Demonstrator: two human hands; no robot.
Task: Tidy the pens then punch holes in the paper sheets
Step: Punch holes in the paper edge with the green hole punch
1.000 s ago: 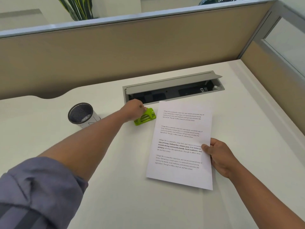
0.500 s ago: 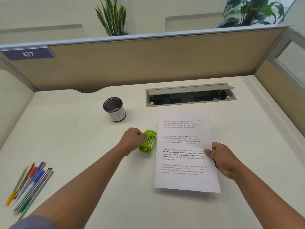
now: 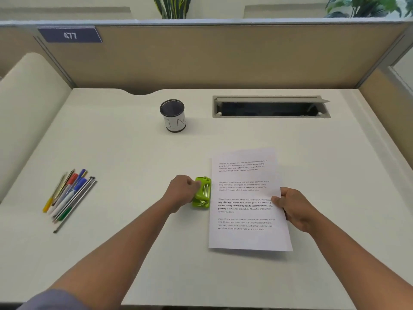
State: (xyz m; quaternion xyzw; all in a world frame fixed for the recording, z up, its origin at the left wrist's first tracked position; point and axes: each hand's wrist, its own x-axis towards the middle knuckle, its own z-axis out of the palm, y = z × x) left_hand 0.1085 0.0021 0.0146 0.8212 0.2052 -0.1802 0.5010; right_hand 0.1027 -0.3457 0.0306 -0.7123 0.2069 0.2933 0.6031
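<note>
A lime-green hole punch (image 3: 202, 193) rests on the white desk (image 3: 125, 153), just left of the printed paper sheets (image 3: 245, 193). My left hand (image 3: 182, 191) grips the punch from its left side. My right hand (image 3: 295, 208) pinches the right edge of the sheets, thumb on top. Several pens and pencils (image 3: 68, 193) lie loose in a bundle at the desk's left. A black mesh pen cup (image 3: 172, 115) with a white label stands upright behind the punch; I cannot see into it.
An open cable tray (image 3: 270, 107) is sunk into the desk at the back right. Beige partition walls (image 3: 201, 57) enclose the back and both sides. A sign reading 477 (image 3: 70, 35) hangs at the upper left.
My left hand has dragged the hole punch toward me, from near the cable tray to beside the sheets' left edge. The view has tilted, bringing the pens into sight. The right hand keeps holding the sheets.
</note>
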